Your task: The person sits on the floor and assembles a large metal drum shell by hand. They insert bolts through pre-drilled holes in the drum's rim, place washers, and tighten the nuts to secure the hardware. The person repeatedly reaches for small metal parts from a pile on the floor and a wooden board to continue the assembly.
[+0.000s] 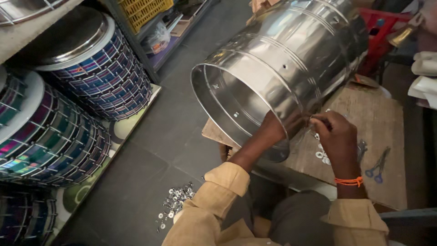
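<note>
1. Steel drum shell (291, 59): shiny, ribbed, lying tilted on its side, open mouth toward the camera's lower left. Its lower rim rests on the desk (382, 132), a worn brown board.
2. Finished drums (95, 68): stacked at far left beside a shelf, sides laced in coloured bands.
3. Left hand (269, 130): reaches into the shell's mouth at the lower rim; fingers hidden inside, so cannot tell whether the grip is closed on anything.
4. Right hand (334, 132): pressed to the outside of the shell wall, just opposite the left, fingers pinched together on a small part too tiny to identify. Orange thread band on that wrist.
5. Scissors (378, 166): blue-handled, flat on the desk, right of the right hand, apart from it.
6. Washers (177, 200): small silver heap on the dark floor near the left elbow; a few more lie on the desk under the right hand.
</note>
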